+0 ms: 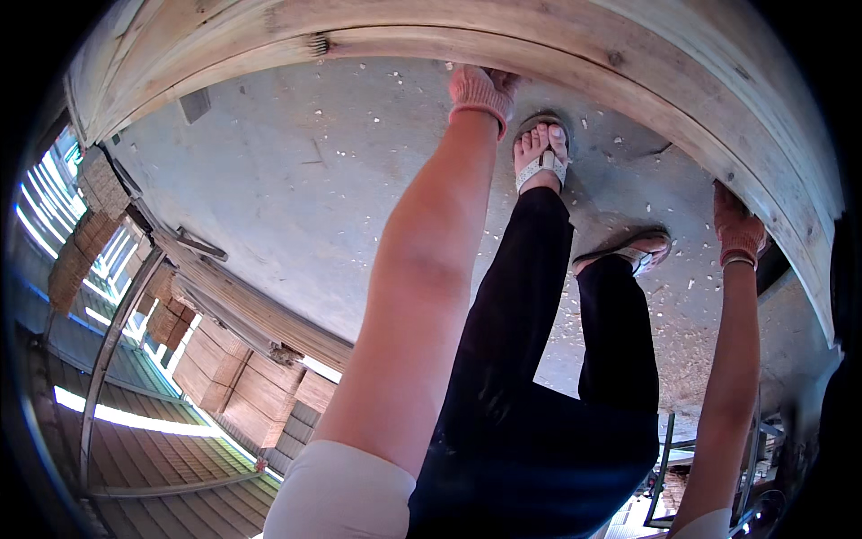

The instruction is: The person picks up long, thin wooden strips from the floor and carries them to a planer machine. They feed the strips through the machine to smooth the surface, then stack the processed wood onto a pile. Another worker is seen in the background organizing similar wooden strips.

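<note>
Both bare forearms rise from the lower edge, stretched nearly straight. The left hand (482, 90), in a pink knit glove, has its fingers curled over the edge of the long wooden plank (503, 40) arching across the top of the frame. The gloved right hand (738, 229) grips the same plank at right. Beyond lie sandalled feet (541, 154) on a chip-strewn concrete floor (296, 162).
</note>
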The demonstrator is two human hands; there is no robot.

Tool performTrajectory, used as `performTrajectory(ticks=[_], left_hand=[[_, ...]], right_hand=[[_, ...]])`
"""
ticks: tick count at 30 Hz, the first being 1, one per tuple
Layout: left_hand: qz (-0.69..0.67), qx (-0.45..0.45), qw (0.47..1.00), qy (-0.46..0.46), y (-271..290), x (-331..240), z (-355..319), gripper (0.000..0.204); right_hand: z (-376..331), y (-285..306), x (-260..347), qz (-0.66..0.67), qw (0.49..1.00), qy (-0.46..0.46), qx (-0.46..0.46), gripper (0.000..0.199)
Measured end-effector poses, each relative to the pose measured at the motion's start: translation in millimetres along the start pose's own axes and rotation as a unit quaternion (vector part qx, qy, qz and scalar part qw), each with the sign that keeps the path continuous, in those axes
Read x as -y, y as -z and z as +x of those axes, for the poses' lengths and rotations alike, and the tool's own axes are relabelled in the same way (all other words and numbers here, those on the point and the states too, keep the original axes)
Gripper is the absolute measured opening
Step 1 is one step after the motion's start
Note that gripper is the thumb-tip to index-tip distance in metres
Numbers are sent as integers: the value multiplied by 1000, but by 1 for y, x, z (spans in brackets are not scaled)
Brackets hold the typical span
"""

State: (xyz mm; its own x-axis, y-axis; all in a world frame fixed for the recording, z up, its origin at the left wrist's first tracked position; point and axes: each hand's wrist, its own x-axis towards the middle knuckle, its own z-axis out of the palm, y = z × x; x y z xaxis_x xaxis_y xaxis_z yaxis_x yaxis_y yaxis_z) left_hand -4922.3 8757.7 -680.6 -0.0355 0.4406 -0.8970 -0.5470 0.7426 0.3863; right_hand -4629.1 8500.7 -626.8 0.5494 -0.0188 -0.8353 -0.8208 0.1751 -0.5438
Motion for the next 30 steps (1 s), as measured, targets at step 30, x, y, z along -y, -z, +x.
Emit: performTrajectory(ticks=[30], left_hand=[[27, 66, 996, -48, -20, -65, -193, 38]], right_hand=[[-141, 157, 85, 118, 972, -70, 191, 52]])
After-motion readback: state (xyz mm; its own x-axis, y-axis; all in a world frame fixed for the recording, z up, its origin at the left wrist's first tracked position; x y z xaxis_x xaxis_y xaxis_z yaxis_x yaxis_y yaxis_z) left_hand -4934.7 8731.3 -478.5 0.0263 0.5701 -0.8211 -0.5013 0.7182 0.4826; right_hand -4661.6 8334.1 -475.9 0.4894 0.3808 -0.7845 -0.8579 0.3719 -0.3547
